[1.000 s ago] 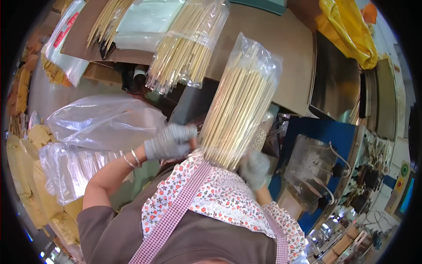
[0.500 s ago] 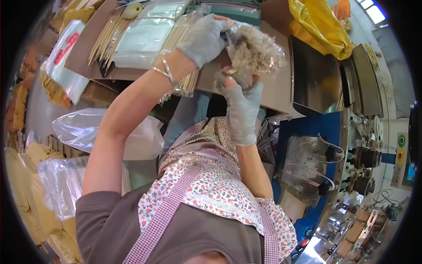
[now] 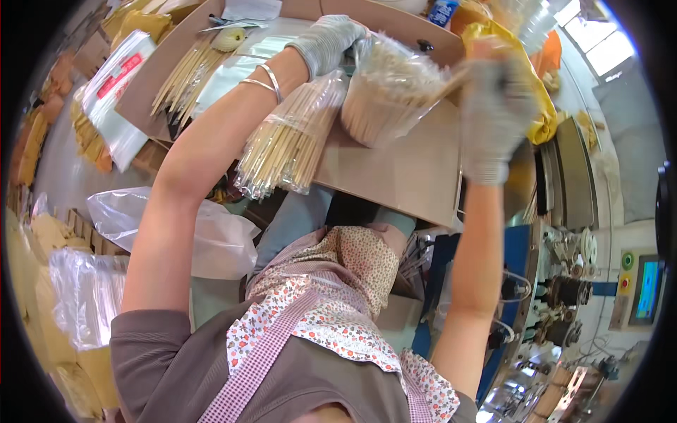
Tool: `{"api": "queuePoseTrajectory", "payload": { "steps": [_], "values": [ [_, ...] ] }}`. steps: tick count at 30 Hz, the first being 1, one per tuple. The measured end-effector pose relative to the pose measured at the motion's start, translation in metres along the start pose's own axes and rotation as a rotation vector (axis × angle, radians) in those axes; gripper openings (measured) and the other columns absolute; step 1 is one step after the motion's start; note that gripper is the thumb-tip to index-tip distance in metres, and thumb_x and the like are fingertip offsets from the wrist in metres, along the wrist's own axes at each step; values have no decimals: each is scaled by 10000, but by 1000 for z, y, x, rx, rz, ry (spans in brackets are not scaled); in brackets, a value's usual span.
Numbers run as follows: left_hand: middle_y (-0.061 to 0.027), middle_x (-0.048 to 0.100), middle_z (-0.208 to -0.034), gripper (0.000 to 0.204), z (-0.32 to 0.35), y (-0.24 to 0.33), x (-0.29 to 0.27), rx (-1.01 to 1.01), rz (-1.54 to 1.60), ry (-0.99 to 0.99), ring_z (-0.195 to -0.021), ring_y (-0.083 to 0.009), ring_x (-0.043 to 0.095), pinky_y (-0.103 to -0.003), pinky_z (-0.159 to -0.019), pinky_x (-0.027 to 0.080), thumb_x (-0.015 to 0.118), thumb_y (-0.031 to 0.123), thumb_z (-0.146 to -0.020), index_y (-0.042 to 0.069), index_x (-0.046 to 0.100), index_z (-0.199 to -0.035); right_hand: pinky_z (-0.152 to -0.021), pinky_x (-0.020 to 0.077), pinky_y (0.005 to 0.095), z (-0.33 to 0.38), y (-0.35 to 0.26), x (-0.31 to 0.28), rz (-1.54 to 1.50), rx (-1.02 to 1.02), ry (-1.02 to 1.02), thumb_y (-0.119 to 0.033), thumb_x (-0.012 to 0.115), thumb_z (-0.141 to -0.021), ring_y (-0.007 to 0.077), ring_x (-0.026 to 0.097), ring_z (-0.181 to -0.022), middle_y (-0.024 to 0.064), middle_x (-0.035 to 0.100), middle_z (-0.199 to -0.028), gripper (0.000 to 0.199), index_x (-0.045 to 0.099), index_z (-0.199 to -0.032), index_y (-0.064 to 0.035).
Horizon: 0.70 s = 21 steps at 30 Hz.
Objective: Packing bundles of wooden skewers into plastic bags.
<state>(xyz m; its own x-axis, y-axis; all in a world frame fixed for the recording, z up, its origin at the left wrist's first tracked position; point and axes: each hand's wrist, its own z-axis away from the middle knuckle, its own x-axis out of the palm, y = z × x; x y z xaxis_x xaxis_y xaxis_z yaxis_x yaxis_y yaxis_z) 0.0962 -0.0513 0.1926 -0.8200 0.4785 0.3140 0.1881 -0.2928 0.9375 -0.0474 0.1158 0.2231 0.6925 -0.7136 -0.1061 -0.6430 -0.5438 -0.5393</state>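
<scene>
My left hand [image 3: 330, 44], in a pale grey glove, is closed on the gathered top of a clear plastic bag [image 3: 377, 99]. A dense bundle of thin wooden sticks fills this bag, which tilts over the cardboard surface. To the right, my gloved right hand [image 3: 497, 116] is raised and smeared by motion, so its fingers cannot be read. A blurred tan streak [image 3: 453, 81] runs between the bag and that hand; I cannot make out what it is. Under my left wrist lies another clear-wrapped bundle of sticks [image 3: 285, 141], its ends toward me.
Loose wrapped sticks [image 3: 187, 74] and flat clear bags [image 3: 229, 81] lie at the left of the cardboard work surface [image 3: 395, 176]. A yellow bag [image 3: 539, 123] sits beyond my right hand. Machinery with rollers [image 3: 564, 282] and a control screen [image 3: 645, 289] stand at the right.
My right hand has moved up and to the right, away from my left hand. The bag of sticks now hangs lower and more spread out below my left hand. The view has shifted slightly.
</scene>
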Motion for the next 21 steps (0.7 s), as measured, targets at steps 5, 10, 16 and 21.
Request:
{"api": "queuePoseTrajectory", "payload": {
  "steps": [5,10,16,21],
  "values": [
    [-15,587,-780,93,6,16,-40,445,-646,138,-676,-78,531,-244,-593,457,583,115,-876,35,602,-919,-567,395,210,-40,-46,7,-132,-23,80,-213,557,-928,45,493,-618,-17,551,-683,182,637,-906,-52],
    [-18,589,-786,103,3,16,-22,442,-649,137,-677,-79,528,-238,-600,453,576,124,-881,32,601,-921,-673,440,300,39,23,41,171,-313,-323,-171,634,-847,180,559,-742,32,581,-804,112,596,-904,-82],
    [-21,584,-777,91,-29,18,-50,477,-709,132,-701,-99,536,-240,-647,454,580,130,-892,46,602,-916,-747,413,432,53,54,44,611,-415,-505,-137,648,-780,354,542,-829,107,610,-940,241,596,-1011,-95],
    [-136,678,-804,148,-108,24,-88,653,-888,177,-739,-217,638,-327,-677,513,625,140,-803,6,661,-853,-789,468,428,15,108,35,596,-238,-806,-100,608,-801,314,572,-948,119,584,-1128,544,449,-1320,-139]
  ]
}}
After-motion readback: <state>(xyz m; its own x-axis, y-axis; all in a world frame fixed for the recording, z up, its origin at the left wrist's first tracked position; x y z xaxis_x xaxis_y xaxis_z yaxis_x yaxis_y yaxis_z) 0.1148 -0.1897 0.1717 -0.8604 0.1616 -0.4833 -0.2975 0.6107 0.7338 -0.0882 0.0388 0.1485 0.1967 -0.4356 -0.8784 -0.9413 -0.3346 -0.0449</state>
